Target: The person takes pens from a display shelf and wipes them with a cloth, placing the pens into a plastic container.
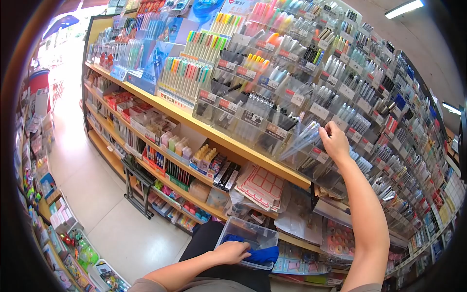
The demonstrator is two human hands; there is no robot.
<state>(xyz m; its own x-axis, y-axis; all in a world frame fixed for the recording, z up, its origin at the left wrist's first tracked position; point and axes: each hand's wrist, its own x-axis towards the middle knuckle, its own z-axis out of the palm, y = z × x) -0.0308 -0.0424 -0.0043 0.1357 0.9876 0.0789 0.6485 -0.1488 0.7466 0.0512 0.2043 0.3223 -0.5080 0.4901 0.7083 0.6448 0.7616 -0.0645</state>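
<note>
My right hand [334, 140] is raised at the clear pen rack [318, 111], its thumb and fingers closed beside a bundle of pale, clear-wrapped pens [301, 138] that slants out of a lower compartment. The fingertips meet the upper end of the bundle. Low in the view, my left hand [233, 252] has its fingers curled over a blue cloth [265, 255]. That cloth lies partly inside a clear plastic box [250, 228] and hangs over its near right edge. The box rests by my lap.
Highlighter displays [182, 78] stand left of the rack on a wooden shelf edge [194, 121]. Lower shelves hold boxes, glue bottles and red-lined sheets [260, 187]. A folded dark metal frame [136, 187] leans at the shelves. Goods line the aisle's left side.
</note>
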